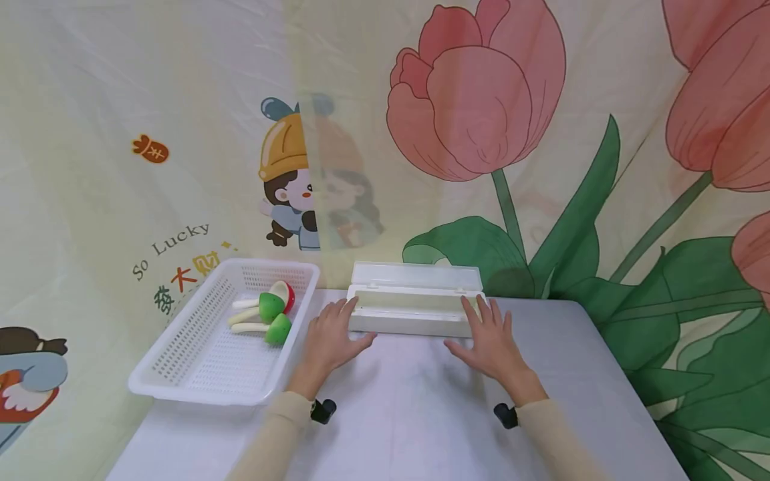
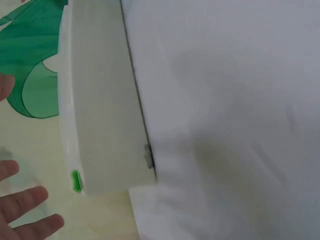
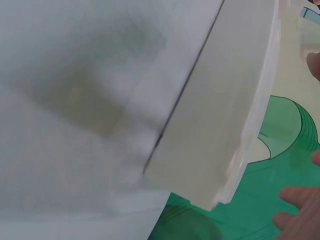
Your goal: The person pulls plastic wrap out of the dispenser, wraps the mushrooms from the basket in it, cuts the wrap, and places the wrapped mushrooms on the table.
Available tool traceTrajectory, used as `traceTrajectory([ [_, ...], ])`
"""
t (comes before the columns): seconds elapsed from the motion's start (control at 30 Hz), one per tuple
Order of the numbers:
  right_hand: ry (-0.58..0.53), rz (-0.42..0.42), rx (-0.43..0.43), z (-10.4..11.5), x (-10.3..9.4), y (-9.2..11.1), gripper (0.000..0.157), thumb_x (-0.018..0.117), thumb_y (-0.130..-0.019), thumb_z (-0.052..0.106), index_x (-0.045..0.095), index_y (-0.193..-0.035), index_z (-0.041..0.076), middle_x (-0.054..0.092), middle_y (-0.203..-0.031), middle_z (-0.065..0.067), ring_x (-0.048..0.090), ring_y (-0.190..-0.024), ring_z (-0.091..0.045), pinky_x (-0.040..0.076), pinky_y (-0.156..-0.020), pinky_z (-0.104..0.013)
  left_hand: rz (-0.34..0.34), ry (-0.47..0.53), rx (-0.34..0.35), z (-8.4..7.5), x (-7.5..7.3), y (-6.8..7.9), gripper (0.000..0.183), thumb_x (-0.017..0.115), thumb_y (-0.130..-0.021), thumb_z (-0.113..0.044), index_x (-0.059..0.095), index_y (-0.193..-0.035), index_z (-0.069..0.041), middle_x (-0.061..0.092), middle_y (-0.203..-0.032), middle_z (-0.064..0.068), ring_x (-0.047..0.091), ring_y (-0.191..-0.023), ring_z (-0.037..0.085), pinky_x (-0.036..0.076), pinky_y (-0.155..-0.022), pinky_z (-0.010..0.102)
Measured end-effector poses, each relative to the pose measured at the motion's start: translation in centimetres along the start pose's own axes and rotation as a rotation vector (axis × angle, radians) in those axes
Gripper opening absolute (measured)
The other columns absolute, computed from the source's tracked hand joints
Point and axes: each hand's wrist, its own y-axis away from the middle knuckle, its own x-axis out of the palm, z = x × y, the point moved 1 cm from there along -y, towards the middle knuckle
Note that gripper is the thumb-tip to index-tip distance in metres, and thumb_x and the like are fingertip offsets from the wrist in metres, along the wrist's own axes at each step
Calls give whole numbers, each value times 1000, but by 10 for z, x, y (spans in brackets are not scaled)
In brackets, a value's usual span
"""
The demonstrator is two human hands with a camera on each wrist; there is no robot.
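Observation:
A long white lidded box lies near the far edge of the table, its clear lid tipped back. At the box's left end is my left hand, fingers spread and holding nothing. My right hand is spread in the same way at the right end, fingertips overlapping the box's rim in the head view. In the left wrist view the front wall of the box shows beside the spread fingers. From the right wrist, the box's wall appears with fingertips beyond it.
To the left stands a white perforated basket. Inside it lie several toy spoon-like pieces with pale handles, including a green one and a red one. A printed cloth hangs behind the white table.

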Motion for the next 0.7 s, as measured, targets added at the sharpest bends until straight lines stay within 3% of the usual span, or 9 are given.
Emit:
traceTrajectory([
  [0.2,-105,67,-18,-9,-5,-11,96,75,-89,50,27,-161,8,27,-163,-30,34,-145,-54,40,-104,-74,91,156,-44,3,-3,-16,75,72,-89,-56,53,-149,-15,61,-144,15,59,-130,36,51,-104,55],
  [0.43,-143,85,-19,-25,-7,-25,85,76,-92,31,31,-158,2,42,-154,-31,46,-136,-52,45,-106,-65,141,197,-13,11,7,-33,57,74,-93,-41,61,-141,-15,66,-138,10,62,-127,29,51,-105,48],
  [0.7,-195,94,-19,-41,1,-37,66,72,-96,21,44,-150,-3,54,-143,-31,49,-133,-52,43,-108,-64,133,236,54,10,14,-50,47,74,-94,-33,66,-135,-13,70,-131,9,62,-125,30,51,-105,48],
])
